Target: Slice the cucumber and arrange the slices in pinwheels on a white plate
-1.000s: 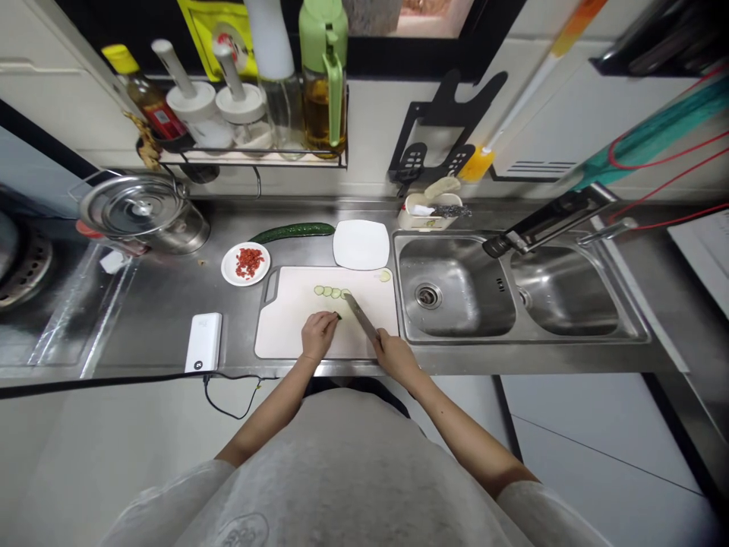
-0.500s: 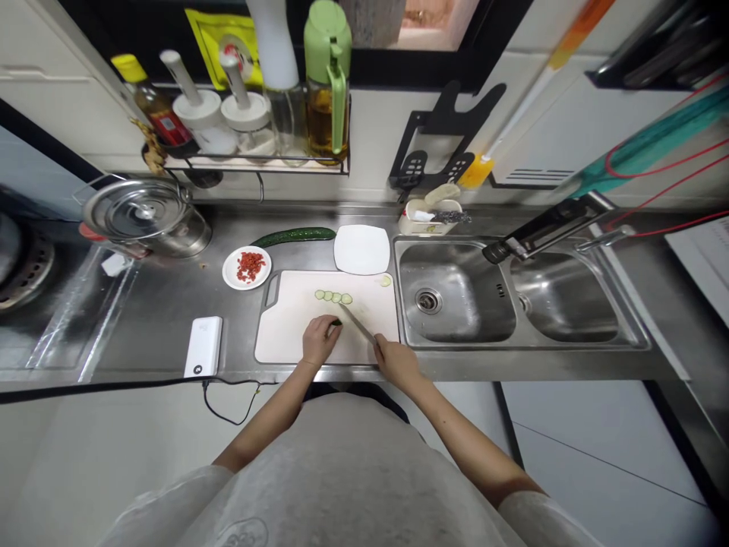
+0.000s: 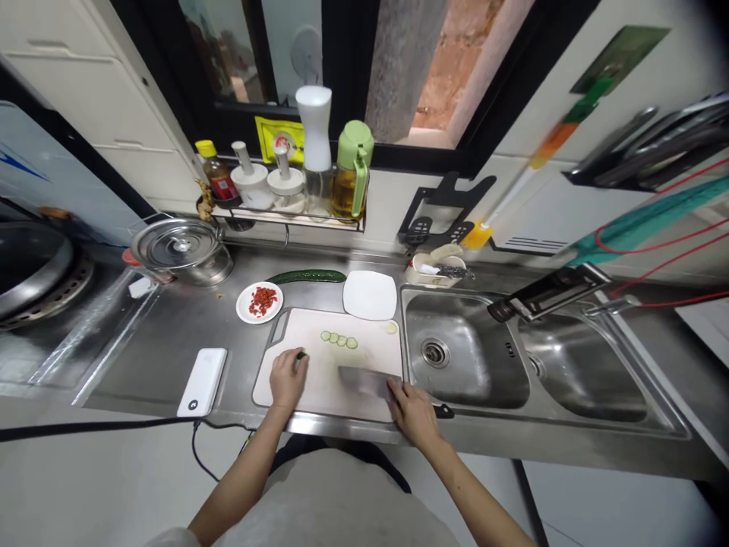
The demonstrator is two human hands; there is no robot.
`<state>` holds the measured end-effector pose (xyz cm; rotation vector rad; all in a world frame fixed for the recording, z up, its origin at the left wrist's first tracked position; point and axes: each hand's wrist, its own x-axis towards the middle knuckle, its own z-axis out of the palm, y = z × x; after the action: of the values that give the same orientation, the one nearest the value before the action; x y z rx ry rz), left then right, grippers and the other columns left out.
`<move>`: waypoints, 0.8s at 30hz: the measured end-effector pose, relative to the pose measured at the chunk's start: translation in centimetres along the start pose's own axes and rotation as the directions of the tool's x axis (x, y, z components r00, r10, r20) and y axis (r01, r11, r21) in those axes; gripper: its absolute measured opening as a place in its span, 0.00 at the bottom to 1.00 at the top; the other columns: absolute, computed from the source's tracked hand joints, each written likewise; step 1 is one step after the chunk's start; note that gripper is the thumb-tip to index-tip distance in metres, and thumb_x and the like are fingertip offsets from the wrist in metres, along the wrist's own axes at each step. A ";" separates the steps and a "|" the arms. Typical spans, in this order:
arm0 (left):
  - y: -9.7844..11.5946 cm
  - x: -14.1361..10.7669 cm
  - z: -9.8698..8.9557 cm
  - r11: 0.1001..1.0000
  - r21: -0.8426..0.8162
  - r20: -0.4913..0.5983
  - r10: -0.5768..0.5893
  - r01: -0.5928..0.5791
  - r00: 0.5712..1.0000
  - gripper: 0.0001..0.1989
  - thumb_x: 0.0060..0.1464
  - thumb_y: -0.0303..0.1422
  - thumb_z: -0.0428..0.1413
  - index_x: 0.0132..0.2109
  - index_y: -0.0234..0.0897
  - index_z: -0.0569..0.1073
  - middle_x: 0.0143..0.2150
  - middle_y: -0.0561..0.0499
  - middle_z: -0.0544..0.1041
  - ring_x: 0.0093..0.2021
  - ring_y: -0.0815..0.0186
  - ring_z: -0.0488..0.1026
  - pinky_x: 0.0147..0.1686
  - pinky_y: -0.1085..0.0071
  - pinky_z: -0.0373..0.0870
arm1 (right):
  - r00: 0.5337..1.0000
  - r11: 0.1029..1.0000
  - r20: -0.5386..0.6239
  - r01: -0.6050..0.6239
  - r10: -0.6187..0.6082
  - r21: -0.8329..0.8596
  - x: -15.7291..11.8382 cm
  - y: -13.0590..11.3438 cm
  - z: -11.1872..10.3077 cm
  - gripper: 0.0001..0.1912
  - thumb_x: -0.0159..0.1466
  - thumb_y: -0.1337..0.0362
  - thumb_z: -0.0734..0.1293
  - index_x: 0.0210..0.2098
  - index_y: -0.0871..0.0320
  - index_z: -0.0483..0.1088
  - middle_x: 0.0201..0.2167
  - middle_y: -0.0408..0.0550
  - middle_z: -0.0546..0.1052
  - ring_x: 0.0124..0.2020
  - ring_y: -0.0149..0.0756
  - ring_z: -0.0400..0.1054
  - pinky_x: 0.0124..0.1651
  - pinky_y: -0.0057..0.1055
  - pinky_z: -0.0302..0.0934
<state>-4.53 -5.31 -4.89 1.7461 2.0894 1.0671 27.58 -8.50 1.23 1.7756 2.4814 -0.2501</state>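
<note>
My left hand point(image 3: 288, 377) is closed over the left half of the pale cutting board point(image 3: 319, 395), with a small dark green cucumber piece point(image 3: 303, 355) showing at its fingertips. In my right hand point(image 3: 414, 412) is a kitchen knife point(image 3: 367, 381), its wide blade lying nearly flat over the board's right part and blurred by motion. The black handle end sticks out past the hand toward the sink. Several round cucumber slices point(image 3: 340, 339) lie in a row between and beyond my hands. Another cucumber slice point(image 3: 391, 328) rests at the board's far right corner.
Behind the board are a whole cucumber point(image 3: 310, 276), a white square plate point(image 3: 370, 295) and a plate point(image 3: 243, 310) of chopped red pieces. A white power bank point(image 3: 203, 382) lies left, near a lidded pot point(image 3: 182, 247). A double sink point(image 3: 472, 349) adjoins the board's right.
My left hand has drawn away left from the slices with the cucumber piece. My right hand has moved back and right, turning the knife from upright to its flat side. The view has tilted up.
</note>
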 end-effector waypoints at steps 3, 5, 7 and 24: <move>-1.7 0.7 -0.6 0.995 0.072 -0.062 -0.068 0.072 0.996 0.13 0.57 0.37 0.52 0.46 0.39 0.74 0.44 0.45 0.76 0.46 0.57 0.71 0.48 0.61 0.65 | 0.995 0.995 -0.058 0.088 -0.085 0.053 0.5 0.2 1.2 0.21 0.66 0.62 0.61 0.58 0.57 0.65 0.37 0.53 0.72 0.38 0.41 0.66 0.43 0.35 0.59; -2.3 1.1 -0.9 0.990 0.099 -0.082 -0.089 0.097 0.993 0.13 0.57 0.37 0.52 0.47 0.39 0.74 0.44 0.45 0.76 0.46 0.57 0.71 0.48 0.61 0.65 | 0.987 0.988 -0.096 0.134 -0.126 0.075 1.0 0.4 1.7 0.21 0.67 0.61 0.60 0.58 0.56 0.64 0.38 0.53 0.72 0.38 0.41 0.66 0.42 0.35 0.60; -2.6 1.3 -1.0 0.988 0.112 -0.090 -0.096 0.106 0.991 0.13 0.57 0.36 0.52 0.47 0.40 0.74 0.45 0.45 0.76 0.46 0.57 0.71 0.48 0.62 0.65 | 0.980 0.982 -0.127 0.168 -0.156 0.086 1.4 0.7 2.1 0.21 0.67 0.60 0.60 0.59 0.55 0.64 0.38 0.53 0.71 0.37 0.40 0.66 0.42 0.35 0.61; -3.4 2.7 -2.3 0.959 0.117 -0.180 -0.233 0.256 0.956 0.14 0.57 0.37 0.52 0.47 0.39 0.74 0.43 0.44 0.76 0.44 0.57 0.72 0.47 0.61 0.65 | 0.984 0.993 -0.155 0.103 -0.093 0.054 9.7 0.5 -4.1 0.26 0.67 0.50 0.57 0.60 0.57 0.63 0.42 0.55 0.71 0.43 0.44 0.63 0.45 0.37 0.58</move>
<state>-9.22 -3.80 -4.66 1.4446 2.4598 1.0457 25.03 1.40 3.72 1.7596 2.6996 -0.2075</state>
